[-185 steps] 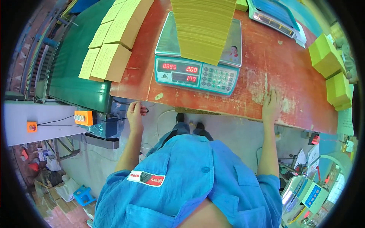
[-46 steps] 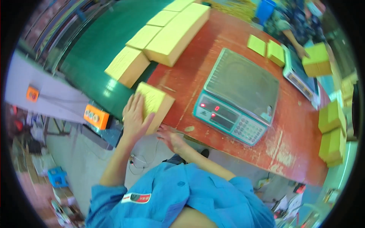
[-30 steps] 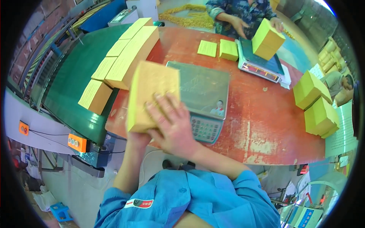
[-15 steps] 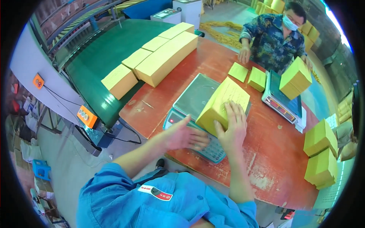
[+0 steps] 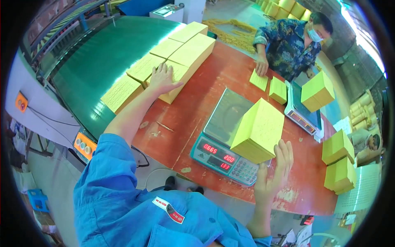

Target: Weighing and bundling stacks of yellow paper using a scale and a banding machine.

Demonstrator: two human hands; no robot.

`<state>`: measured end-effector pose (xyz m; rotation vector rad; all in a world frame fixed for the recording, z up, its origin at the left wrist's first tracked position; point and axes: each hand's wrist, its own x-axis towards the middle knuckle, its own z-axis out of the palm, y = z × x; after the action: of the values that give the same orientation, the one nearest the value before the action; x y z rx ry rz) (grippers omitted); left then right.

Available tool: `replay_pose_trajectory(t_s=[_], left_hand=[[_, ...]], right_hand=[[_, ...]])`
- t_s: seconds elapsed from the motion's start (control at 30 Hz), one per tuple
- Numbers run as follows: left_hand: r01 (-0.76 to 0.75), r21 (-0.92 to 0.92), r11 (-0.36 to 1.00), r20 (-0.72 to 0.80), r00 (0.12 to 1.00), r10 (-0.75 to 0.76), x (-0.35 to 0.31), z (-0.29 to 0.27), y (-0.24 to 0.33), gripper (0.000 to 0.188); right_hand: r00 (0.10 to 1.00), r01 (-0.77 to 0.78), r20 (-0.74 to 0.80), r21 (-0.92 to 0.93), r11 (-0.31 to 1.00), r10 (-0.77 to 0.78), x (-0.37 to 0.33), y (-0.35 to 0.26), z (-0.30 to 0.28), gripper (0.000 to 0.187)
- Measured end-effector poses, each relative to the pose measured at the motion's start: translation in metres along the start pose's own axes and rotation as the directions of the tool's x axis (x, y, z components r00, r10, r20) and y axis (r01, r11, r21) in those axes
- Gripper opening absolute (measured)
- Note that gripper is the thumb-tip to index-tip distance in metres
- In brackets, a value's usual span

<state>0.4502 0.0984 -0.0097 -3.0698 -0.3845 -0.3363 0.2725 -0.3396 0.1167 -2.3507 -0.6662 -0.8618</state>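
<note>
A thick stack of yellow paper (image 5: pixel 261 129) stands on the right part of the plate of a teal digital scale (image 5: pixel 222 113), whose red display is lit. My right hand (image 5: pixel 276 166) is beside the stack's near right corner, its fingers stretched and slightly apart, holding nothing. Whether its fingertips touch the paper I cannot tell. Farther left, my left arm reaches out to the row of yellow paper stacks (image 5: pixel 193 51). There my left hand (image 5: pixel 162 78) lies with spread fingers over the top of the row's near stacks.
The stacks lie partly on a green conveyor belt (image 5: pixel 94 53), beside the red table (image 5: pixel 181 123). Across the table a masked person (image 5: pixel 288 45) rests a hand on a thin yellow pile (image 5: pixel 259 80). A second scale (image 5: pixel 302 111) carries another stack. Two stacks (image 5: pixel 339 164) stand right.
My left hand has gone from near the scale to the row of stacks. My right hand has come off the stack's top to its near side. The scale's display now shows lit red digits.
</note>
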Motion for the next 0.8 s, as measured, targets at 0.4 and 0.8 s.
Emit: replay_pose_trajectory(t_s=[0.4, 0.8], left_hand=[[-0.648, -0.327, 0.688, 0.014, 0.725, 0.689, -0.171, -0.072, -0.015, 0.085], [0.331, -0.546, -0.77, 0.694, 0.694, -0.193, -0.378, 0.008, -0.015, 0.095]], right_hand=[[0.955, 0.064, 0.227, 0.47, 0.88, -0.191, 0.03, -0.087, 0.147, 0.053], [0.593, -0.294, 0.782, 0.432, 0.852, -0.191, -0.034, -0.097, 0.212, 0.059]])
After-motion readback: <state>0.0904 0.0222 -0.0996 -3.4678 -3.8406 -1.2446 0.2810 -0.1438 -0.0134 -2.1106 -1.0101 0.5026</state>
